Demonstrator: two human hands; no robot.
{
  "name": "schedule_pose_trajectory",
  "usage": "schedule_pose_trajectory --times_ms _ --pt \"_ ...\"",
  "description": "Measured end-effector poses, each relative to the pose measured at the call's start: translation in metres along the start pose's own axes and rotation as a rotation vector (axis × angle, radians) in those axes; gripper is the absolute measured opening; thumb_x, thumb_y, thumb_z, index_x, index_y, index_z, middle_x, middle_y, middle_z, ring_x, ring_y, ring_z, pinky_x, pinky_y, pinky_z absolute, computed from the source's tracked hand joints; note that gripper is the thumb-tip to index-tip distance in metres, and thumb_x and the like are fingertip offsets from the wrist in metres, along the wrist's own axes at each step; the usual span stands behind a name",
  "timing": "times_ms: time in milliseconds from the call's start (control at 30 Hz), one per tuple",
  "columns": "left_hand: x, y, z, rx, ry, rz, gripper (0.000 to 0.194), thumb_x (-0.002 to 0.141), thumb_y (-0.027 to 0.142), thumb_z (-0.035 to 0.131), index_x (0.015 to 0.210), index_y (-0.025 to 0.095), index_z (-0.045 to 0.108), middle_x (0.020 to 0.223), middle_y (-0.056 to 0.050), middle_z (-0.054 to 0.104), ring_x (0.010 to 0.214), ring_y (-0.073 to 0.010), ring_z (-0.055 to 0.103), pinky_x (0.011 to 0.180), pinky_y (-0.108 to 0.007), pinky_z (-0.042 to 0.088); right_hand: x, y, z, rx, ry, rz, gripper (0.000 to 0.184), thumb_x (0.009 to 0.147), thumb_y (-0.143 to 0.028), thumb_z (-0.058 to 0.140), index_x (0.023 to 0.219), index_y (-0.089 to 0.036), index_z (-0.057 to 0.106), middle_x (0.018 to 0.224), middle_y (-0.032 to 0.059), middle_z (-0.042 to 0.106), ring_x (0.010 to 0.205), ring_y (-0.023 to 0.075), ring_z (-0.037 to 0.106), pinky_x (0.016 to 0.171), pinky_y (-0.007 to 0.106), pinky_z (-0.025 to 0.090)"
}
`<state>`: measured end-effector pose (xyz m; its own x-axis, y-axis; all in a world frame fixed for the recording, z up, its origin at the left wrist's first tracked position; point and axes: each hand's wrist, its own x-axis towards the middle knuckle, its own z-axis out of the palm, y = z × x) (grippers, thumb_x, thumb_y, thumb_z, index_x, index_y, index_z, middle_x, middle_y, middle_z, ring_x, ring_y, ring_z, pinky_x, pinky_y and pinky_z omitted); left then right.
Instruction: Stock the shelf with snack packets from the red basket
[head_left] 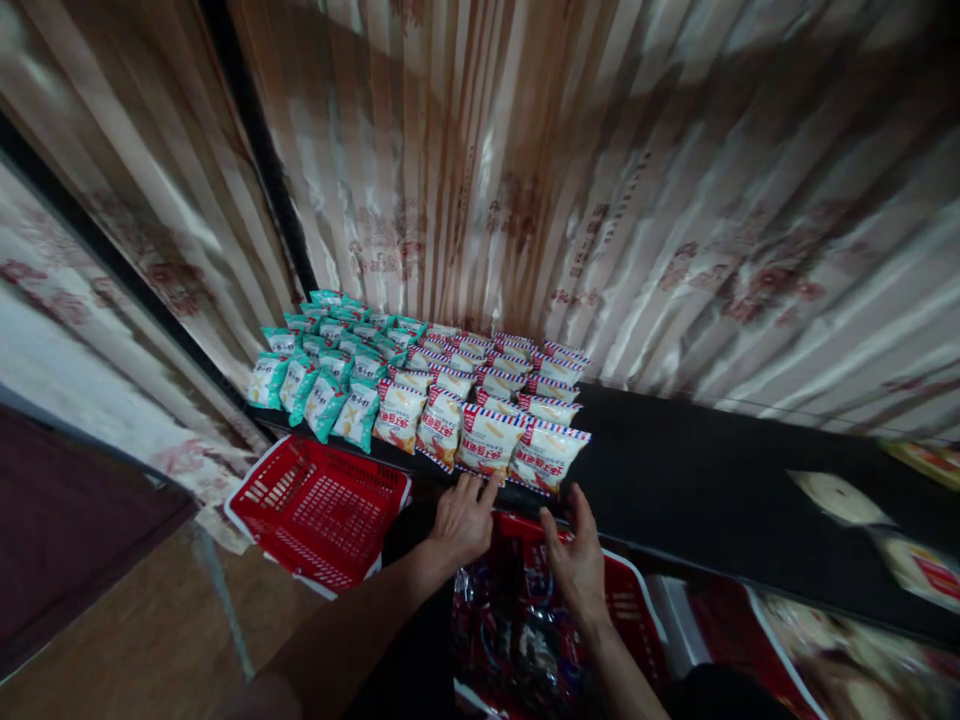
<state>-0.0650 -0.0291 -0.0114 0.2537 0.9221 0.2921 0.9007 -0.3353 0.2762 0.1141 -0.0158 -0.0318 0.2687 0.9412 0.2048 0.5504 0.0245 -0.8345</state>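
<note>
My left hand point(463, 520) reaches to the shelf's front edge, its fingers stretched out just below a white snack bag point(490, 443) with a red-and-blue striped top. It holds nothing that I can see. My right hand point(577, 560) is open, thumb and fingers apart, below the rightmost front white bag point(547, 456). Rows of these white bags stand upright on the black shelf point(675, 470). Left of them are rows of teal snack bags point(356, 412). Beneath my hands, a red basket point(626, 600) holds dark, shiny wrapped packets point(536, 640).
Another red basket point(330, 505) stands at the left, below the shelf. Pale packages point(840, 498) lie on the shelf's right part. A further red container point(739, 620) with pale packets is at lower right. A patterned curtain point(525, 180) hangs behind the shelf.
</note>
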Motion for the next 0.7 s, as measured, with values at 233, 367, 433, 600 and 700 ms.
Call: schedule_pose_trajectory --times_ms 233,367,433,600,700 --pt "-0.022 -0.038 -0.016 -0.119 0.413 -0.282 0.037 0.082 0.012 0.043 0.118 0.018 0.053 0.116 -0.011 0.053 0.109 -0.0213 0.051 0.092 -0.036 0.048 -0.025 -0.022 -0.005 -0.045 0.023 -0.245 0.049 0.086 -0.042 0.045 0.128 -0.017 0.050 0.126 0.0133 0.058 0.115 0.0265 0.055 0.098 0.046 0.045" --pt "-0.022 -0.073 -0.026 -0.070 0.525 -0.361 0.042 0.084 0.013 0.044 0.125 0.014 0.047 0.139 -0.017 0.034 0.130 -0.0298 0.033 0.102 -0.048 0.039 -0.036 -0.054 0.025 0.001 -0.269 -0.457 0.037 0.088 -0.029 0.045 0.122 -0.020 0.057 0.122 0.0104 0.062 0.114 0.0224 0.058 0.097 0.040 0.047" --pt "-0.019 -0.086 -0.029 -0.074 0.540 -0.381 0.046 0.084 0.014 0.043 0.130 0.014 0.042 0.144 -0.018 0.027 0.134 -0.0315 0.027 0.103 -0.050 0.037 -0.037 -0.073 0.046 0.021 -0.343 -0.509 0.040 0.088 -0.026 0.044 0.126 -0.021 0.053 0.133 0.0100 0.053 0.123 0.0222 0.049 0.101 0.041 0.045" --pt "-0.014 -0.100 -0.031 -0.089 0.514 -0.331 0.053 0.085 0.014 0.043 0.137 0.016 0.034 0.149 -0.016 0.020 0.138 -0.0306 0.021 0.106 -0.050 0.035 -0.035 -0.094 0.089 0.023 -0.420 -0.566 0.043 0.085 -0.021 0.046 0.127 -0.019 0.053 0.147 0.0111 0.033 0.135 0.0242 0.032 0.107 0.045 0.037" --pt "-0.014 -0.104 -0.028 -0.079 0.483 -0.295 0.056 0.085 0.012 0.041 0.140 0.019 0.031 0.152 -0.013 0.015 0.139 -0.0296 0.018 0.107 -0.050 0.033 -0.034 -0.090 0.103 -0.015 -0.413 -0.571 0.042 0.083 -0.018 0.047 0.125 -0.018 0.056 0.149 0.0117 0.029 0.137 0.0265 0.027 0.108 0.049 0.034"
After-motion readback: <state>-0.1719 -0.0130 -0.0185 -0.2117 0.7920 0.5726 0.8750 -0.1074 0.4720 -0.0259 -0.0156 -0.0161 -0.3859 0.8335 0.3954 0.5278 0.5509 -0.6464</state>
